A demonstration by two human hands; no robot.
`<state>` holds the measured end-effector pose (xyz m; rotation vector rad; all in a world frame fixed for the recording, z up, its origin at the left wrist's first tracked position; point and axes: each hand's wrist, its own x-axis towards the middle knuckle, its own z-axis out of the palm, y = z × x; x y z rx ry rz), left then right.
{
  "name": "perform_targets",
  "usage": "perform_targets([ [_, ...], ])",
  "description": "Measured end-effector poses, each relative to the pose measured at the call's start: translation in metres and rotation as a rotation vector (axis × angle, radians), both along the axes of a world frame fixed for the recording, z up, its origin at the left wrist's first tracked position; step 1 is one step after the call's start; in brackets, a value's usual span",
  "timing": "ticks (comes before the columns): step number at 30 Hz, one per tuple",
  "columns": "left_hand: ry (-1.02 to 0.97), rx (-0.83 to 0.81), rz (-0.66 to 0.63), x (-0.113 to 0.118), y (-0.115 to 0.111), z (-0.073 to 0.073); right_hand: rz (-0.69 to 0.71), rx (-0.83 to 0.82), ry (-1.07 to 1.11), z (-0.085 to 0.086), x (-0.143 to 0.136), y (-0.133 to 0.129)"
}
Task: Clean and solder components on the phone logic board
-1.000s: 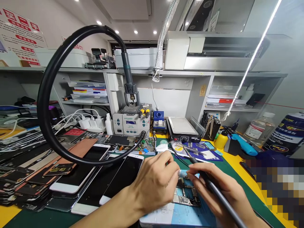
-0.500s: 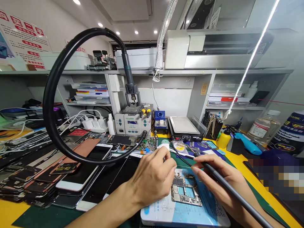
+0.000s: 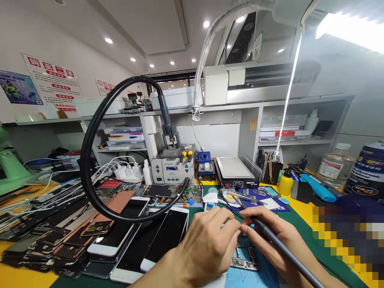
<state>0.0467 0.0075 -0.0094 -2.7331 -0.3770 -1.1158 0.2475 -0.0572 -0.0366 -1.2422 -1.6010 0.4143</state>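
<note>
Grey shelves (image 3: 249,108) back a crowded repair bench, where a person's two bare hands meet above a circuit board (image 3: 246,263) lying on a light blue and white box (image 3: 249,280). The right hand (image 3: 283,229) grips a dark pen-shaped tool (image 3: 279,246), its front end pointing away from the person and its handle slanting back toward the lower right. The left hand (image 3: 210,240) is curled over the board's left side, its fingers bent inward near the right fingertips; whether it pinches anything cannot be told, as its knuckles block the view. Only the lower part of the board shows clearly below the hands. Green matting (image 3: 301,224) covers the middle of the yellow tabletop (image 3: 304,205).

To the left, phones with white edges (image 3: 120,228) lie near a pile of phone parts (image 3: 39,252), beneath the loop of a thick black hose (image 3: 85,160) joined to a grey hot-air station (image 3: 172,170). Beyond the hands sit a blue stand (image 3: 205,158) and a flat heating plate (image 3: 235,170); a yellow bottle (image 3: 284,183) and a dark blue can (image 3: 366,172) stand to the right.
</note>
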Motion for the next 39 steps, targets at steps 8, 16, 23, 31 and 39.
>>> perform_targets([
  [8,-0.012,0.031,0.001,0.001,0.006,-0.004,0.020,0.029,-0.069,-0.004,0.005,0.005],
  [16,0.007,-0.023,0.027,-0.008,0.018,0.000,-0.012,0.044,0.000,-0.004,0.009,0.010],
  [23,0.059,-0.223,0.048,-0.015,0.018,0.019,-0.109,-0.123,0.356,0.030,0.008,0.001],
  [31,0.038,-0.314,0.023,-0.017,0.013,0.015,-0.090,-0.189,0.666,0.042,0.016,0.003],
  [39,0.018,-0.398,-0.053,-0.023,0.006,0.001,-0.111,-0.294,0.771,0.037,0.010,0.009],
])
